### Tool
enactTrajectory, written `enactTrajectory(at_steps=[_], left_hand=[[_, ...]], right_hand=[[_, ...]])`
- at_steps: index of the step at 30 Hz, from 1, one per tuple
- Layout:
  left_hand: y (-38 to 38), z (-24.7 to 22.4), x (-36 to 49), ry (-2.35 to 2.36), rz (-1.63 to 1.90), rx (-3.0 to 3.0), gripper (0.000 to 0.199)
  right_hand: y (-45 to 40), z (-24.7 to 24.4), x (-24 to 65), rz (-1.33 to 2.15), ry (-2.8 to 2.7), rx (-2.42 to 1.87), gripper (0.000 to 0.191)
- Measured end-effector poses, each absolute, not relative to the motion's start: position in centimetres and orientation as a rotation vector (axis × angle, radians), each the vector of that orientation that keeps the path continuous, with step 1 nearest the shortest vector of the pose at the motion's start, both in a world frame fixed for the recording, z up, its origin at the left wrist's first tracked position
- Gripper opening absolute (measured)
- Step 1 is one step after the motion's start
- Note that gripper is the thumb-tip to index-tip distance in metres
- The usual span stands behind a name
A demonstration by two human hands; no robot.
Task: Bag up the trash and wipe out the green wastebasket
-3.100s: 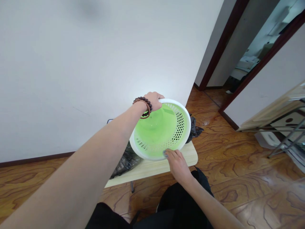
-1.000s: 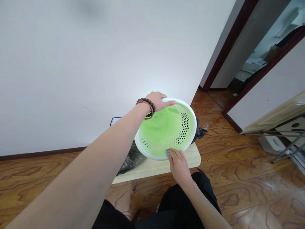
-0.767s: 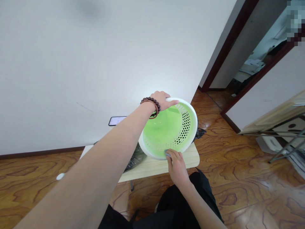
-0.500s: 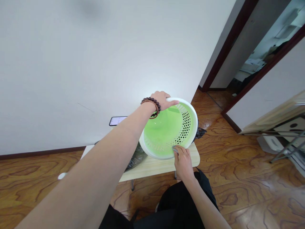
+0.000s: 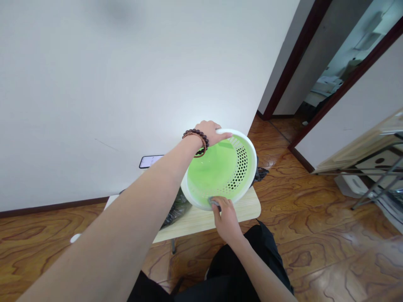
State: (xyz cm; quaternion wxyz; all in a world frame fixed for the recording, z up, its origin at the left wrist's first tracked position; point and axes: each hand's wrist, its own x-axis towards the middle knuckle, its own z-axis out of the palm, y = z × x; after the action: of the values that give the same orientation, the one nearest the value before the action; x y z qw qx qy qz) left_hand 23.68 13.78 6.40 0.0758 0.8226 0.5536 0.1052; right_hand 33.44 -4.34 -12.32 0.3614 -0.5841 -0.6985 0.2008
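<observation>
The basket [image 5: 217, 167] was between the left hand [image 5: 210, 131], which held its rim, and the right hand [image 5: 227, 220], which pinched a grey thing [image 5: 215, 203] against it.

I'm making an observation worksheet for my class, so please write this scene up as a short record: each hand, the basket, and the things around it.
Left hand: grips the far rim of the basket
Left wrist: beaded bracelet
Right hand: pinches a small grey piece at the near rim; material unclear
Basket: green inside, white rim, holes in the wall
Table: pale top
Dark bag: on the table, partly hidden
Phone: near the wall, screen lit
</observation>
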Motion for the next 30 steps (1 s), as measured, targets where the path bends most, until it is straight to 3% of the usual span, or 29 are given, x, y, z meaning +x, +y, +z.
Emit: enactTrajectory(at_steps=[3,10,17,25,30], left_hand=[[13.7,6.4,23.5,1.655,0.319,2.469,0.063],[13.5,6.6,23.5,1.651,0.304,2.461,0.065],[13.9,6.3,23.3,1.658,0.280,2.453,0.062],[14.0,6.2,23.4,1.642,0.333,2.453,0.063],[13.8,6.4,23.5,1.646,0.298,2.451,0.063]], right_hand=[[-4.7,-11.9,33.5,0.563,-1.860,-1.437,0.025],[-3.9,-12.9,37.8,0.231,-1.832,-1.703,0.025],[-5.4,-12.3,34.2,0.474,-1.879,-1.489,0.025],[-4.8,-12.5,37.3,0.261,-1.975,-1.642,0.029],[-4.6,-12.2,38.1,0.325,-2.144,-1.599,0.033]])
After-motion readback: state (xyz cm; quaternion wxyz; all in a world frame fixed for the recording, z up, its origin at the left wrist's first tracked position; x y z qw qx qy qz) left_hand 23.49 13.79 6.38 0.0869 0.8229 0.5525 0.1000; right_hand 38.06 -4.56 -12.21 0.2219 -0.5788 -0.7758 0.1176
